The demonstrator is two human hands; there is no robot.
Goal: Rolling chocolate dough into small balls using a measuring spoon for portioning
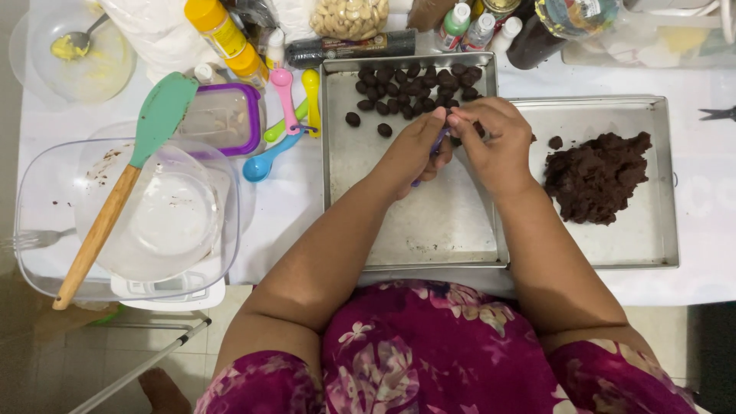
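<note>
While the head view looks down on the surface point(713, 192), the count stands thus:
Done: a cluster of small dark balls point(414, 88) at 12 o'clock of the near tray point(429, 230).
Left: a rough brown dough mound point(598, 176) on the right tray point(652, 238), at 3 o'clock.
Hands: left hand point(414, 153) pinched on a purple spoon point(435, 146); right hand point(498, 142) curled, fingertips meeting it, working a dough bit I judge mostly hidden.

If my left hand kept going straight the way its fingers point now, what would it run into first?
The left hand points up and right, away from the body. Its fingertips already meet the right hand; past that, the nearest thing is probably the cluster of dark dough balls on the metal tray, though depth is unclear.
</note>
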